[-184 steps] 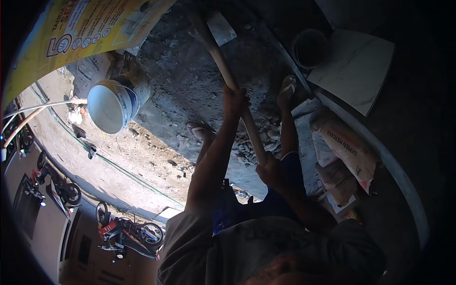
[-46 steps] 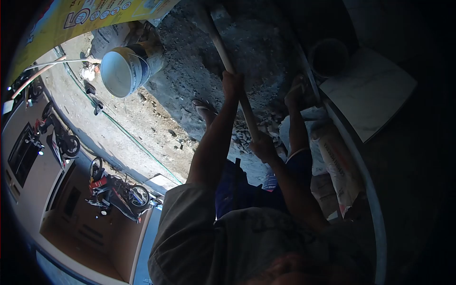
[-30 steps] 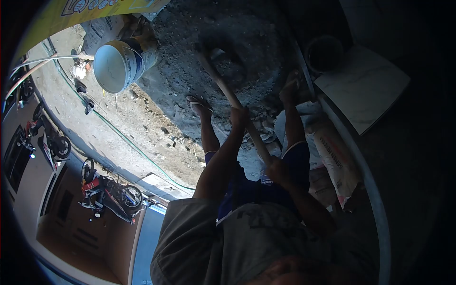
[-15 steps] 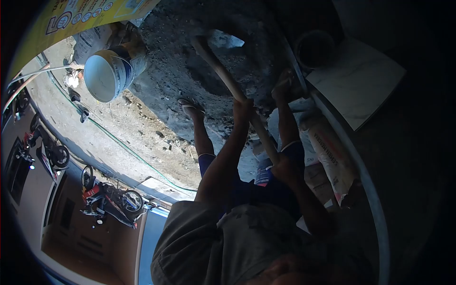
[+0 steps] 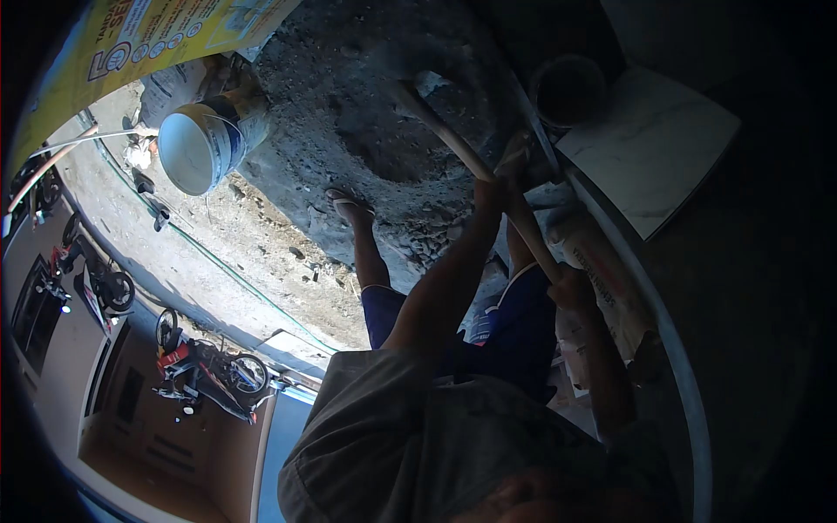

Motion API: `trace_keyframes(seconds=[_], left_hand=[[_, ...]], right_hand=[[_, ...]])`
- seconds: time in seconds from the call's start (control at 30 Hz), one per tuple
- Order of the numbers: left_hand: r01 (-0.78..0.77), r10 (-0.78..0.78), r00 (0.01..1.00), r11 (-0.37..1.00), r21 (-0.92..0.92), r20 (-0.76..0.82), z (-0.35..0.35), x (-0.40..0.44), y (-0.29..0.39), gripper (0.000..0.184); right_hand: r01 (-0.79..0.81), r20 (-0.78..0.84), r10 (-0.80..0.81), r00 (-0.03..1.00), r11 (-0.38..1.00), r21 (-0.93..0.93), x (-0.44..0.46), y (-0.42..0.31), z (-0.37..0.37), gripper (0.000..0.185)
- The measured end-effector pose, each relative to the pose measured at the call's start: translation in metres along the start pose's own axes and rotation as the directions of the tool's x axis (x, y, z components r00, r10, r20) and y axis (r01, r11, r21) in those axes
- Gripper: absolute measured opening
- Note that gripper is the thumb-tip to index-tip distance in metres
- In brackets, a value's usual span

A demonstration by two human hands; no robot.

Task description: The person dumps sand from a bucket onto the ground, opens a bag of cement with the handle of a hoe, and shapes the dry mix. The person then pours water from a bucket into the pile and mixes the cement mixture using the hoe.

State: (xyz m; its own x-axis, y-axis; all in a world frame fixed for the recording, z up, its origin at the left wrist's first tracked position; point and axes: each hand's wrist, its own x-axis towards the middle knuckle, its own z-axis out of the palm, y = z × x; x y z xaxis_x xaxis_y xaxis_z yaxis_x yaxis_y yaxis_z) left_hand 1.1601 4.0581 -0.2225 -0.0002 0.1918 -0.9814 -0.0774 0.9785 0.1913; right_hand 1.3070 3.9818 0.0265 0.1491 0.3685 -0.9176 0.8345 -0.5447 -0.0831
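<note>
Floor (image 5: 301, 174): rough, grey, w/ loose grit. Dark granular mat'l (image 5: 384, 139) lies approx. ctr. of the grey area. Stone rubble (image 5: 423, 242): nr. the person's feet. White bucket (image 5: 218, 131): at L edge, nr. sunlit gnd. (image 5: 253, 248) w/ green hose (image 5: 235, 271). Cement sack (image 5: 602, 261): R side, adj. pale edge strip (image 5: 660, 305).
</note>
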Motion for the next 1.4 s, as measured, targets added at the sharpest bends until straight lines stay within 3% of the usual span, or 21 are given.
trace_keyframes(seconds=[0.13,0.23,0.3,0.37,0.43,0.53,0.63,0.7,0.73,0.77,0.9,0.93,1.0,1.03,1.1,1.13,1.23,1.3,1.33,1.37,1.4], left_hand=[[-0.169,0.169,0.985,0.985,0.016,0.018,0.022,-0.066,-0.01,0.022],[-0.222,0.22,0.975,0.942,-0.253,-0.036,0.011,-0.071,-0.008,0.018],[-0.247,0.246,0.969,0.954,-0.17,-0.025,-0.018,-0.05,0.013,0.018],[-0.282,0.289,0.943,0.957,0.064,-0.162,-0.057,-0.019,0.041,0.019],[-0.302,0.301,0.938,0.953,0.024,-0.173,-0.095,-0.008,0.076,0.022],[-0.196,0.237,0.931,0.966,0.167,-0.278,-0.126,0.031,0.083,0.02],[-0.112,0.106,0.973,0.994,-0.015,-0.203,-0.108,0.031,0.038,0.019],[-0.077,0.073,0.992,0.996,-0.038,-0.102,-0.079,0.0,0.005,0.017],[-0.079,0.076,0.997,0.985,-0.152,-0.029,-0.059,-0.034,0.002,0.015],[-0.169,0.187,0.982,0.938,-0.304,0.031,-0.043,-0.008,-0.056,0.02],[-0.354,0.359,0.933,0.93,0.101,-0.036,-0.04,-0.072,-0.046,0.039],[-0.301,0.301,0.953,0.946,0.12,0.023,-0.05,-0.089,-0.031,0.046],[-0.243,0.225,0.967,0.956,0.167,0.12,-0.094,-0.101,0.013,0.06],[-0.301,0.286,0.953,0.938,0.17,0.103,-0.122,-0.108,0.028,0.067],[-0.414,0.406,0.91,0.894,0.17,0.083,-0.176,-0.123,0.047,0.082],[-0.377,0.37,0.926,0.917,0.13,0.073,-0.21,-0.124,0.045,0.088],[-0.388,0.438,0.899,0.815,0.431,-0.019,-0.333,-0.137,0.02,0.079],[-0.308,0.45,0.893,0.647,0.698,-0.023,-0.419,-0.17,0.003,0.075],[-0.239,0.444,0.896,0.534,0.811,-0.028,-0.459,-0.19,-0.007,0.074],[-0.203,0.4,0.917,0.485,0.851,-0.009,-0.502,-0.201,-0.026,0.074],[-0.171,0.359,0.933,0.435,0.884,0.004,-0.54,-0.202,-0.049,0.075]], right_hand=[[-0.031,0.032,0.032,0.999,0.999,-0.01,-0.025,0.047,0.011,0.026],[0.062,0.055,-0.066,0.996,0.996,0.061,-0.022,0.038,0.017,0.026],[0.122,0.035,-0.126,0.991,0.986,0.113,0.001,0.026,0.039,0.029],[0.268,-0.066,-0.26,0.963,0.949,0.167,0.026,-0.02,0.04,0.034],[0.34,-0.124,-0.321,0.939,0.922,0.184,0.04,-0.06,0.04,0.039],[0.3,-0.009,-0.302,0.953,0.943,0.141,0.056,-0.089,0.043,0.044],[0.313,-0.102,-0.306,0.947,0.947,0.067,0.051,-0.062,0.053,0.045],[0.22,-0.06,-0.217,0.974,0.974,0.049,0.024,-0.024,0.048,0.046],[0.168,-0.003,-0.168,0.986,0.985,0.039,0.014,0.002,0.048,0.045],[0.117,0.055,-0.118,0.991,0.993,0.023,0.004,0.027,0.047,0.044],[0.054,0.044,-0.057,0.997,0.996,0.066,-0.04,0.039,0.062,0.037],[0.021,0.052,-0.026,0.998,0.996,0.088,-0.046,0.019,0.06,0.035],[0.137,-0.055,-0.129,0.99,0.974,0.181,-0.04,-0.007,0.07,0.031],[0.2,-0.111,-0.179,0.978,0.954,0.225,-0.038,-0.023,0.075,0.03],[0.003,0.062,-0.037,0.997,0.88,0.476,-0.033,-0.065,0.065,0.027],[-0.109,0.159,0.02,0.987,0.814,0.571,-0.031,-0.087,0.058,0.026],[-0.203,0.094,0.185,0.978,0.751,0.629,-0.032,-0.152,0.045,0.026],[-0.217,-0.035,0.253,0.967,0.887,0.407,-0.042,-0.213,0.026,0.03],[-0.014,-0.284,0.049,0.957,0.992,0.123,-0.032,-0.22,0.03,0.033],[0.12,-0.444,-0.207,0.872,0.969,-0.215,-0.026,-0.225,0.034,0.037],[0.081,-0.359,-0.123,0.925,0.988,-0.129,-0.035,-0.258,0.026,0.039]])
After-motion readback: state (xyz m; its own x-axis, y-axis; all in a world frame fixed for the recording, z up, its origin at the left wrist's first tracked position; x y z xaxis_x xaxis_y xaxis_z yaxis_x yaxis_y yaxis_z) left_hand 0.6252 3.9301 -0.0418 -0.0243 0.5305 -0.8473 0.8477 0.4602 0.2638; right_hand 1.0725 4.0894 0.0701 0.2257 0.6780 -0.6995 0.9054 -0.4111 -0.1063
